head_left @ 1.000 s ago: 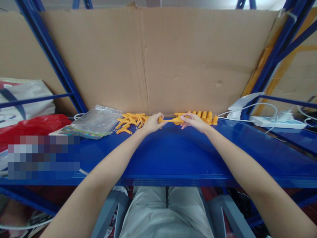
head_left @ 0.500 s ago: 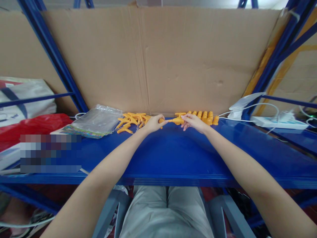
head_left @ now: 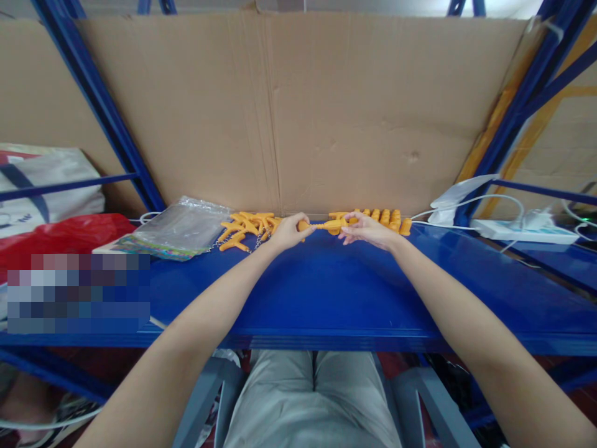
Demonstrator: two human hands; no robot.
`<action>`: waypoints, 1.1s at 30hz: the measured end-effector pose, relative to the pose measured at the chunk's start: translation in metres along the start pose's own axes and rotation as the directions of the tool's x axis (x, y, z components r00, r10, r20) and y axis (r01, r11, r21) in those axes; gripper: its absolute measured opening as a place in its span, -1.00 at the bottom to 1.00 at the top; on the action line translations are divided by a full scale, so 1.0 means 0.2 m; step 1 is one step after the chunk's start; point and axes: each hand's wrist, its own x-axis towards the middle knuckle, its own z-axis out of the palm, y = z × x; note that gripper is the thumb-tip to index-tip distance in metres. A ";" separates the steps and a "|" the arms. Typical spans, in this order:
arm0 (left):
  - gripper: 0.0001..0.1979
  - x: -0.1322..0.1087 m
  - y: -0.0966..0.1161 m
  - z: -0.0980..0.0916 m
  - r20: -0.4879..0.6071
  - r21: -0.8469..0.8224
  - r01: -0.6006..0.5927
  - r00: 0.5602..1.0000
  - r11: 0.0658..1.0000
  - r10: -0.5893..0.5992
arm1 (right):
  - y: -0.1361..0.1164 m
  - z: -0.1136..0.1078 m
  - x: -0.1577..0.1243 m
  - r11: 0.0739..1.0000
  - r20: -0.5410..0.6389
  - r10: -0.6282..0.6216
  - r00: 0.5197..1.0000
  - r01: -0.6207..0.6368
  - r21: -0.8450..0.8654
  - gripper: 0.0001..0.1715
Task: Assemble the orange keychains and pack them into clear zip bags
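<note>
My left hand is closed round one end of a yellow-orange plastic piece with a narrow middle. At its wider other end, the fingers of my right hand pinch it between thumb and fingertips. The piece lies level between the hands, just above the blue shelf. Left of my left hand is a pile of yellow-orange branched pieces with small metal chains. A row of yellow-orange blocky pieces stands behind and beside my right hand, partly hidden by it.
A clear plastic bag lies left of the pile, with a red bag farther left. At the right are a white power strip and white cables. Cardboard rises behind the shelf between blue posts.
My right hand has shifted slightly and its fingers have turned on the piece, so more of its wide end shows. My left hand has barely moved.
</note>
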 end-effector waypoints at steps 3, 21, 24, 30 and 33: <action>-0.75 0.00 0.01 0.00 -0.007 -0.019 -0.016 1.000 1.000 0.016 | 0.01 0.00 0.01 1.000 0.001 0.014 1.000 -0.014 -0.018 -0.69; -0.76 0.00 0.04 0.02 -0.042 0.046 -0.101 0.994 0.994 0.103 | -0.02 -0.01 0.00 0.986 -0.051 0.003 0.999 -0.011 -0.167 -0.36; -0.76 0.01 0.04 0.02 -0.049 0.044 -0.081 0.995 0.996 0.083 | -0.02 -0.01 0.00 0.984 -0.055 0.017 0.998 -0.026 -0.176 -0.34; -0.76 0.01 0.04 0.01 -0.028 0.027 -0.076 0.997 0.997 0.077 | -0.05 -0.05 -0.03 0.992 0.025 -0.013 1.000 0.016 -0.122 -0.60; -0.77 0.00 0.05 0.00 -0.037 0.043 -0.100 0.994 0.994 0.101 | -0.04 -0.03 -0.02 0.992 0.046 0.009 0.999 -0.003 -0.128 -0.60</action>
